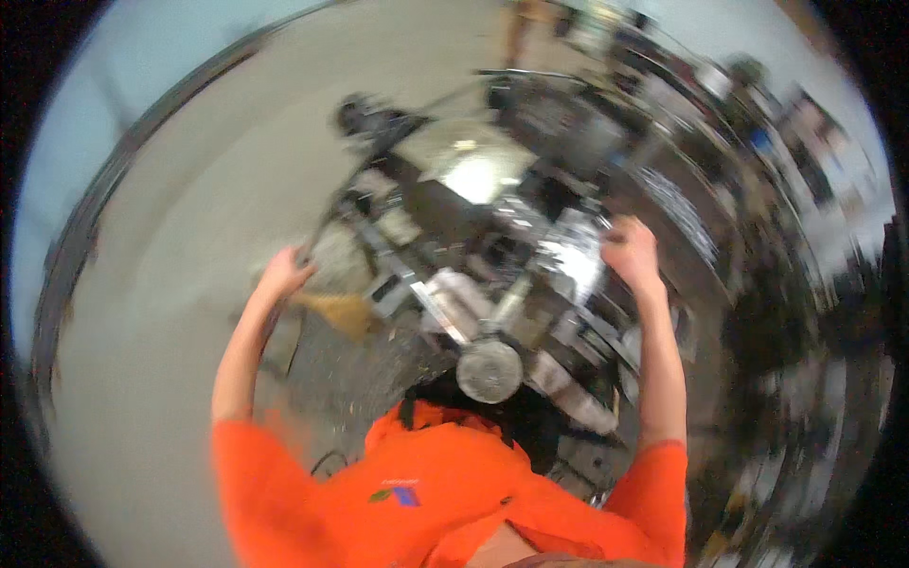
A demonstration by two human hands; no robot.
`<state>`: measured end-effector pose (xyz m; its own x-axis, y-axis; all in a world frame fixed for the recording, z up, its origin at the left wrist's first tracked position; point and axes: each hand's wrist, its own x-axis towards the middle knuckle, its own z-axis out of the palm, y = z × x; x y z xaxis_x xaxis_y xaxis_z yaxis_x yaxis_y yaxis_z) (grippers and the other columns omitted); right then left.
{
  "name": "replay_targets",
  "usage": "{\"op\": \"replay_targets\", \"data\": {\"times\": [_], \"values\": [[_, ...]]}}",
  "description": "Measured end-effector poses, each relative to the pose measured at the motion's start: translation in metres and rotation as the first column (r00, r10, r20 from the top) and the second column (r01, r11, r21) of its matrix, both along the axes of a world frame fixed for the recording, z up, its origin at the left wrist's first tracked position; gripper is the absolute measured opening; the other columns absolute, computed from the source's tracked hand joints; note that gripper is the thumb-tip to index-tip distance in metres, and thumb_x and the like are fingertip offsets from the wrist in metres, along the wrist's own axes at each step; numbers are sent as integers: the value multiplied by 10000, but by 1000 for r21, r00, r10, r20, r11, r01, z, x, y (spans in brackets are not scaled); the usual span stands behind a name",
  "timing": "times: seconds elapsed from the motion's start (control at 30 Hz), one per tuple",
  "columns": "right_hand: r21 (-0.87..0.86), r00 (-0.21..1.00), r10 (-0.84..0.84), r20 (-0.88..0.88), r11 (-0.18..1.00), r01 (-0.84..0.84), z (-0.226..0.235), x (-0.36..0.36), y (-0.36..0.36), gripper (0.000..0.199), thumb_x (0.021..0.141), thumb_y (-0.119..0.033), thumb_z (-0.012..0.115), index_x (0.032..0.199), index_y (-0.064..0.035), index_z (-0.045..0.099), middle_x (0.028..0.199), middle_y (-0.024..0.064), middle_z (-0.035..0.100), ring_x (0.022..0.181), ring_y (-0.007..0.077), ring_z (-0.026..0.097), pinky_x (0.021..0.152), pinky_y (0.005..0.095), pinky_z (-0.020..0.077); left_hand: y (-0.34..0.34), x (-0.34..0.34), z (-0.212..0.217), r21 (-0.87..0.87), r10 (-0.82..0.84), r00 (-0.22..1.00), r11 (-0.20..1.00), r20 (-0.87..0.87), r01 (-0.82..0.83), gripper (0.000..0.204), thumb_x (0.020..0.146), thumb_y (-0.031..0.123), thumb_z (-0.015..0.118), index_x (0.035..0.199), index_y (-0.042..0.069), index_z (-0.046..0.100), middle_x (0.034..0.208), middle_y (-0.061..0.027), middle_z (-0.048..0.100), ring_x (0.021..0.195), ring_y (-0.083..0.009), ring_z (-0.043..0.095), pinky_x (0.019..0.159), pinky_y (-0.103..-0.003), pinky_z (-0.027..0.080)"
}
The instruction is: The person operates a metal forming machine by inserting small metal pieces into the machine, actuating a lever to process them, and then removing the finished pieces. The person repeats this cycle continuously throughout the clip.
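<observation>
Motion blurs much of the head view. A metal machine [473,256] with bars, blocks and a bright flat plate [473,175] fills the middle, between my arms. My left hand [287,273] is closed around the near end of a long dark rod [329,220] at the machine's left side. On the other side, my right hand [630,248] is curled closed beside a shiny silvery part [573,254]; whatever its fingers hold is hidden. A round grey metal disc [490,369] faces up close to my body, with a narrow metal bar [417,284] running away from it.
A dark workbench [672,204] crowded with blurred items runs along the right. Pale floor [161,284] spreads out on the left, up to a light blue wall [95,123]. Something tan and flat [343,312] lies below my left hand.
</observation>
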<state>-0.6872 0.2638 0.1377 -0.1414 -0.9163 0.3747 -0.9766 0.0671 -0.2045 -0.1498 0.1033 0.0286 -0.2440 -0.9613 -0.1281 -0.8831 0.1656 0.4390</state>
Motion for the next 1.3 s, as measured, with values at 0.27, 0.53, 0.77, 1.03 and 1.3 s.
{"op": "replay_targets", "data": {"times": [0.27,0.53,0.77,1.03,1.3], "values": [[-287,949,-254,185,910,299,16,-21,78,598,565,-181,618,1158,-125,568,1279,228,443,1078,411,504,920,404,432,-24,-9,-21,274,95,802,958,-590,88,334,756,232,668,950,-21,571,692,-79,573,598,-154,560,567,-282,467],[9,773,-399,493,891,454,-68,-6,263,430,592,-133,587,1010,-51,641,994,158,630,842,260,617,741,345,489,-55,-5,-8,297,-161,872,898,-463,323,440,797,174,645,1156,-22,485,855,-92,572,756,-179,566,685,-308,492],[292,122,-984,131,156,944,-117,40,510,279,625,-174,593,865,-67,689,870,160,655,804,310,626,738,367,504,-93,22,-63,535,213,691,793,-691,291,560,821,217,625,1275,-12,390,739,-73,552,660,-186,543,675,-339,494],[470,284,-959,8,254,845,-236,54,571,247,593,-193,583,794,-97,691,891,122,637,861,286,606,771,356,493,-114,23,-72,598,328,743,792,-584,120,537,816,271,631,1265,57,428,803,-89,556,693,-209,540,748,-408,476],[663,275,-961,28,223,714,-224,32,536,297,577,-193,592,826,-50,667,959,187,631,925,313,598,839,353,477,-80,9,-54,548,271,802,832,-533,83,304,919,275,438,1099,32,468,763,-23,427,771,-164,442,769,-352,412]]}}
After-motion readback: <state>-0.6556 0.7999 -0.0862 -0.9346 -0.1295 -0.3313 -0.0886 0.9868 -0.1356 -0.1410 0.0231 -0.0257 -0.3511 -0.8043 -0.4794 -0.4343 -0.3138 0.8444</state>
